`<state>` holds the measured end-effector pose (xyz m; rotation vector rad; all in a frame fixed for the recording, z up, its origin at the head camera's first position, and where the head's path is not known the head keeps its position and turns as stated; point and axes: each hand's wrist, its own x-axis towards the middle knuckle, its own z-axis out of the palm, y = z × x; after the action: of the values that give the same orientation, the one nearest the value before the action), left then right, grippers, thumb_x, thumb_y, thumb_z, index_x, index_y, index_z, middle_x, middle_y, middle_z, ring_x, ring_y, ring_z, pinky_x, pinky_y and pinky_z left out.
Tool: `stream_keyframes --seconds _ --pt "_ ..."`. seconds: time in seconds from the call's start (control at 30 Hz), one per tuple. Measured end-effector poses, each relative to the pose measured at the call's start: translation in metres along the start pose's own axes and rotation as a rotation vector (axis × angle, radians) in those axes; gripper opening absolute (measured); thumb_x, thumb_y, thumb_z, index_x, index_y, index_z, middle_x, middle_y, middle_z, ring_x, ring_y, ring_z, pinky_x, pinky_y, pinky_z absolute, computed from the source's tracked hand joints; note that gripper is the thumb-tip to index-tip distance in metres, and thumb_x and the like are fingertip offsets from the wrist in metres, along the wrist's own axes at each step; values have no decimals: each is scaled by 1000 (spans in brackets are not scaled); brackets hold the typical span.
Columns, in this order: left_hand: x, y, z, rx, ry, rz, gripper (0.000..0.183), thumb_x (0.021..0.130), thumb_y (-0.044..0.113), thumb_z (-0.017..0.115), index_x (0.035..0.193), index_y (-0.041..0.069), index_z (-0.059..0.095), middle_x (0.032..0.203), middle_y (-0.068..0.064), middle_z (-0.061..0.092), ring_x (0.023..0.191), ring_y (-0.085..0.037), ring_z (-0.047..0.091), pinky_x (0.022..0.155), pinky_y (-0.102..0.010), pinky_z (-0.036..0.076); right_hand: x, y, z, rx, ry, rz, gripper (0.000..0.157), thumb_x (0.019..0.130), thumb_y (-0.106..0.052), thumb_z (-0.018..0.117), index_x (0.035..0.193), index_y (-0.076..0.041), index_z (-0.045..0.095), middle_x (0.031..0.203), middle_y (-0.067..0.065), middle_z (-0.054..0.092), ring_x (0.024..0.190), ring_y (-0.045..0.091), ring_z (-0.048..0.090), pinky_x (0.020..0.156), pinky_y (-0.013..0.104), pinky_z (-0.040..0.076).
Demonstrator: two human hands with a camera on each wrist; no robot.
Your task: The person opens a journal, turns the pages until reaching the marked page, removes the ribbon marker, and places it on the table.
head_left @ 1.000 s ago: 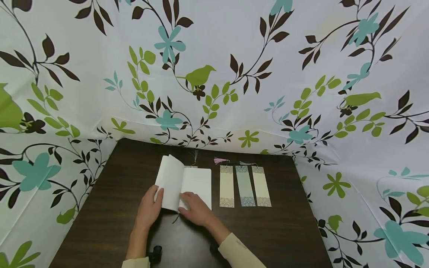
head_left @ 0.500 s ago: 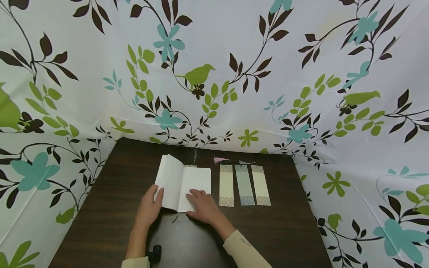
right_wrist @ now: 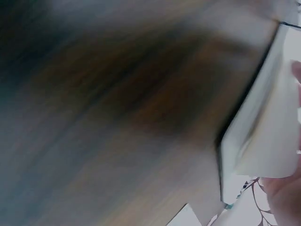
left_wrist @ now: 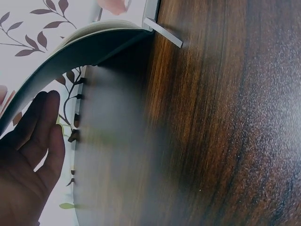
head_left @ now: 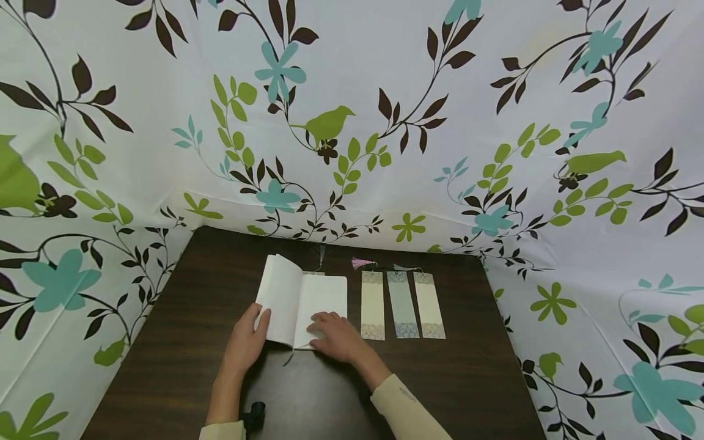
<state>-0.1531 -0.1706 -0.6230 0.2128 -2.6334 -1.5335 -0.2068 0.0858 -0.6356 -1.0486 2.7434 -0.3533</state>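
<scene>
An open notebook (head_left: 324,299) with blank-looking pages lies on the dark table, its left side tilted up. My left hand (head_left: 247,342) grips that raised side by its outer edge, thumb over the pages. In the left wrist view, the fingers (left_wrist: 49,113) of this hand are behind the dark cover (left_wrist: 70,54). A thin ribbon (left_wrist: 164,33) sticks out at the spine's bottom. On the right page rests my right hand (head_left: 338,336), fingers loosely bent. The right wrist view shows the page edges (right_wrist: 263,122) fanned beside this hand; its fingertips are mostly out of frame.
Three tasselled bookmarks stand in a row right of the notebook: cream (head_left: 373,305), blue-green (head_left: 403,305) and cream (head_left: 429,305). Another bookmark's tassel (head_left: 322,253) shows behind the notebook. A patterned cloth (head_left: 407,153) hangs around the dark table (head_left: 467,379).
My right hand has moved right from the notebook's middle fold onto the right page, and its fingers have bent slightly. The left hand keeps its hold without moving.
</scene>
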Motion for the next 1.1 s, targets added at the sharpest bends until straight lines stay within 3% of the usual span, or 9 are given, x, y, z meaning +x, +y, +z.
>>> stream_keyframes --seconds 0.13,0.3,0.63,0.87,1.1 --pt "0 0 -1 -3 -13 -3 28 116 34 49 113 9 63 109 -11 72 94 -19 63 81 -34 50 -4 2 1 -131 73 -80 16 108 -37 66 110 -31 81 124 -12 74 114 12 68 99 39 56" --pt "2 2 -3 -16 -18 -9 30 116 36 48 115 9 61 111 -12 73 95 -21 64 80 -37 49 -11 5 0 -279 128 -118 14 109 -36 65 103 -36 78 110 -18 74 105 7 67 98 35 52" --pt "2 1 -3 8 -13 -23 32 117 36 47 116 8 62 113 -13 73 96 -23 63 82 -39 49 -15 9 11 -254 207 -157 7 107 -33 69 103 -33 75 106 -17 73 100 7 67 94 33 53" --pt "1 1 -3 25 3 -25 32 116 35 48 116 8 64 112 -14 74 95 -24 64 81 -39 50 -15 7 18 -248 234 -124 8 106 -32 70 98 -33 73 103 -17 73 98 6 67 102 37 52" --pt "1 1 -2 25 -9 -35 32 116 36 48 116 8 63 111 -13 73 94 -24 62 81 -39 49 -16 8 15 -346 250 -146 11 107 -31 68 97 -33 72 100 -18 71 96 5 67 106 39 50"
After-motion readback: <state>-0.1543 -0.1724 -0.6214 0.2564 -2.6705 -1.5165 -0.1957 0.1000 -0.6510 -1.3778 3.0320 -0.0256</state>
